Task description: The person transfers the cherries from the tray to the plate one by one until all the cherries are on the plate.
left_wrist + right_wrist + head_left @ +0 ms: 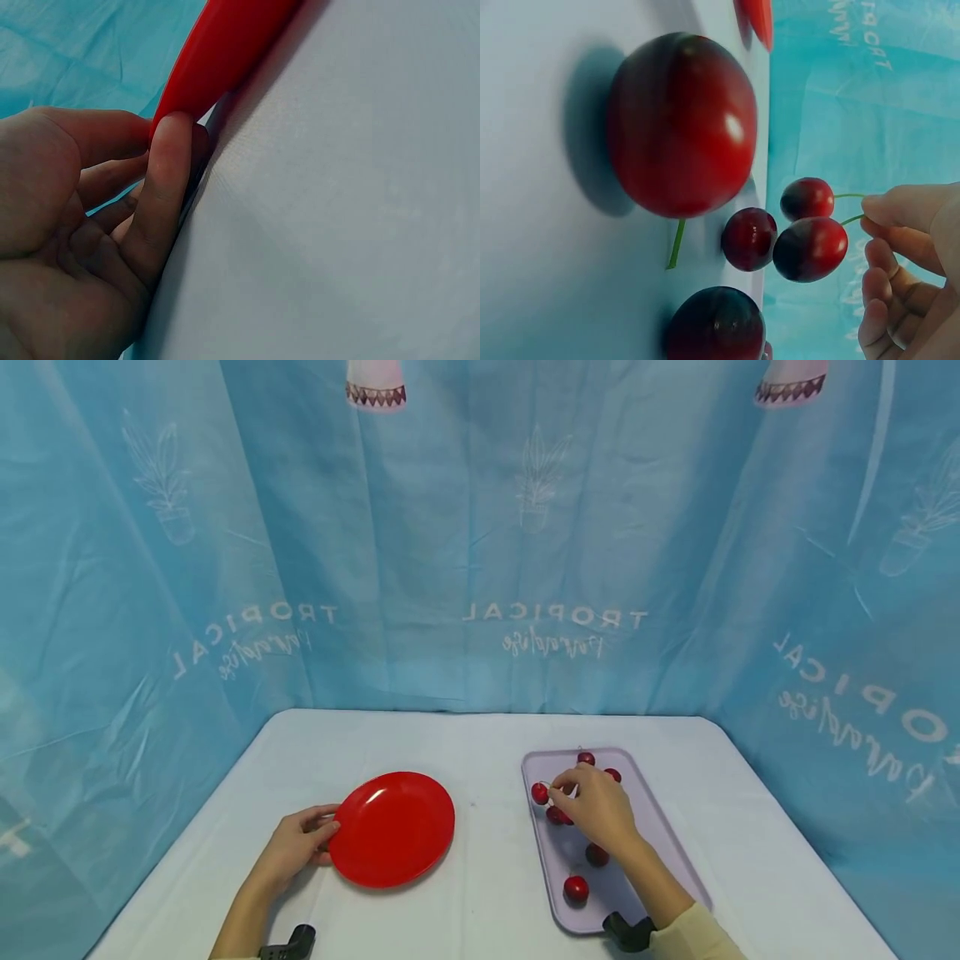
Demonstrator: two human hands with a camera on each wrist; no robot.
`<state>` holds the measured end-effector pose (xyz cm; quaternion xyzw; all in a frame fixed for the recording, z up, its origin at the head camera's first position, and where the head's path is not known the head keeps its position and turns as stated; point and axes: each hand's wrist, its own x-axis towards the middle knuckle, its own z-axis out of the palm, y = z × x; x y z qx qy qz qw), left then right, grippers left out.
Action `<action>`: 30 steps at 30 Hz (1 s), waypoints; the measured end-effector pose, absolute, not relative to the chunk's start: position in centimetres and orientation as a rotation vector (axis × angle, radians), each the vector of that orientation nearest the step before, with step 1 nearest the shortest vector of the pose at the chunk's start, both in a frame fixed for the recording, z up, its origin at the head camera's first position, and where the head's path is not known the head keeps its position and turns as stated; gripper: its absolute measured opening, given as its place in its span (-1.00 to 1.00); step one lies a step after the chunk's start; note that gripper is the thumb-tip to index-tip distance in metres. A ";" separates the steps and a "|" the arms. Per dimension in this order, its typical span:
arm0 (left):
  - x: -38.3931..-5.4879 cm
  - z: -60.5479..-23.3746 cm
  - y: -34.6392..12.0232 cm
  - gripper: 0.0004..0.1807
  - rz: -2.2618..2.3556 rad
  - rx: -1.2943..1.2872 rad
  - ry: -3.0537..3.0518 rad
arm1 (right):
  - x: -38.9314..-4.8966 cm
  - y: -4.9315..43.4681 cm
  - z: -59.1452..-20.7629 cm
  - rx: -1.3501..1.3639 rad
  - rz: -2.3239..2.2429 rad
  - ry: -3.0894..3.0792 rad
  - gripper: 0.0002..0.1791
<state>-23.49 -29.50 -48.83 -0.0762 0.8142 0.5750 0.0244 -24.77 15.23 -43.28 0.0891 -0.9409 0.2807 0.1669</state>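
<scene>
A round red plate is at the left of the table. My left hand grips its left rim, thumb on one side and fingers underneath; in the left wrist view the plate's edge sits between thumb and fingertips. Over the lilac tray, my right hand pinches thin green stems between thumb and forefinger. In the right wrist view, two red cherries, one upper and one lower, hang from those stems. A large-looking cherry with a green stem lies nearest that camera.
Further cherries lie in the tray, including one near its front, one by the wrist and one at the far edge. A white cloth covers the table. Blue printed curtains enclose the back and sides.
</scene>
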 end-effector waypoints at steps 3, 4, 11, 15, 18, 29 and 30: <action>-23.5 -49.0 -29.5 -0.52 1.770 -0.252 2.522 | -24.9 15.1 -43.5 0.255 0.802 -2.673 -0.89; -23.5 -49.0 -29.6 -0.52 1.769 -0.255 2.522 | -24.9 15.1 -43.6 0.256 0.803 -2.669 -0.89; -23.3 -49.0 -29.6 -0.50 1.758 -0.256 2.540 | -25.0 14.4 -43.6 0.276 0.805 -2.642 -0.90; -23.3 -49.0 -29.5 -0.49 1.764 -0.248 2.540 | -25.1 14.0 -43.4 0.276 0.817 -2.646 -0.90; -23.2 -49.0 -29.5 -0.50 1.772 -0.248 2.530 | -25.1 13.7 -43.3 0.287 0.833 -2.654 -0.89; -23.3 -48.9 -29.5 -0.51 1.776 -0.229 2.541 | -25.7 12.3 -43.4 0.356 0.915 -2.646 -0.91; -23.3 -48.9 -29.5 -0.51 1.779 -0.227 2.542 | -25.8 12.2 -43.5 0.358 0.924 -2.651 -0.90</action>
